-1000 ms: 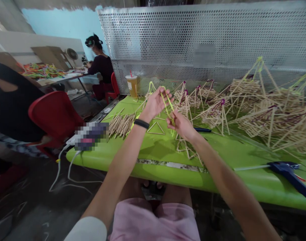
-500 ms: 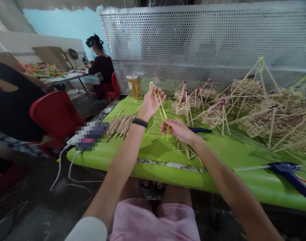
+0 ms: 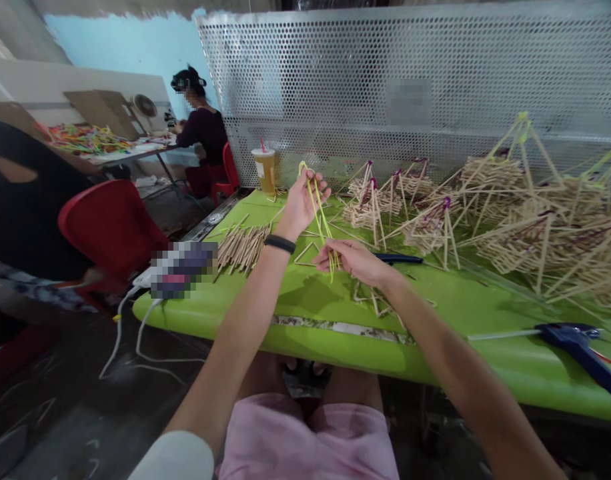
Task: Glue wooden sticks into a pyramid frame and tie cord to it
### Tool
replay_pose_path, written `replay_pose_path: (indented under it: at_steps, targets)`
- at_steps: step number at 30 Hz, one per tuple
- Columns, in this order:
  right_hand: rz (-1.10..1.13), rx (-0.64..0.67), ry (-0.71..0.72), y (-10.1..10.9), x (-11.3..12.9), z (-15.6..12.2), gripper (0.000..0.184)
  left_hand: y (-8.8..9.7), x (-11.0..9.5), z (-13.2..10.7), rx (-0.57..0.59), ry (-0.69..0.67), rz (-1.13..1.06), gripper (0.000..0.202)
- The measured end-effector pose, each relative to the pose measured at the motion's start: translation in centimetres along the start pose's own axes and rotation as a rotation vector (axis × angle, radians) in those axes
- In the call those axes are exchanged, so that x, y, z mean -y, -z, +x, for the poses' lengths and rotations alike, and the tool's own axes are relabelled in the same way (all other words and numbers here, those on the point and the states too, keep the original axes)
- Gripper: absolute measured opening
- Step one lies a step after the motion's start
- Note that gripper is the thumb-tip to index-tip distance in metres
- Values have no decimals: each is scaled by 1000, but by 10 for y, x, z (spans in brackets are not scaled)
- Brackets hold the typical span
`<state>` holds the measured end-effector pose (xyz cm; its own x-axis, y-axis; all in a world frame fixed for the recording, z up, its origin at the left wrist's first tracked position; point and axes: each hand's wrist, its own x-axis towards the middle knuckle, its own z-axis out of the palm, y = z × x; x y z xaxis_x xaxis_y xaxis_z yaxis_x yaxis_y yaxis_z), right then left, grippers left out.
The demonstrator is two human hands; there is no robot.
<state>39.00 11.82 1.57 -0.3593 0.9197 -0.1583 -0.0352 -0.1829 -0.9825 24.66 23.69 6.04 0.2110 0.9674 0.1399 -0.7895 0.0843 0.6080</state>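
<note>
Yellow-green cord [image 3: 321, 215] stretches in several strands between my two hands above the table. Its looped top end is pinched in my left hand [image 3: 305, 200], which is raised and wears a black wristband. Lower and to the right, my right hand [image 3: 349, 259] is closed round the strands, and their loose ends hang below its fingers. Under the right wrist lies a small frame of joined sticks [image 3: 374, 301]. A pile of loose thin sticks [image 3: 243, 250] rests left of my left wrist.
Several stick structures with purple or yellow ties [image 3: 428, 223] crowd the table's right side. A blue glue gun [image 3: 575, 340] lies at the front right, a drink cup [image 3: 264, 170] at the back left. A power strip [image 3: 158, 267] sits on the left edge. Two people sit further left.
My right hand's fingers have shifted slightly along the cord, and the hanging ends have moved a little to the left. My left hand stays nearly still.
</note>
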Motion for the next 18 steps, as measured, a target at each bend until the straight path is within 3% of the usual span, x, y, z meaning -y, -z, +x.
replay_pose_path:
  at_steps: [18]
  targets:
    - [-134,46,-69,-3,3,-5,44,2,-5,-1,5,-17,-5,32]
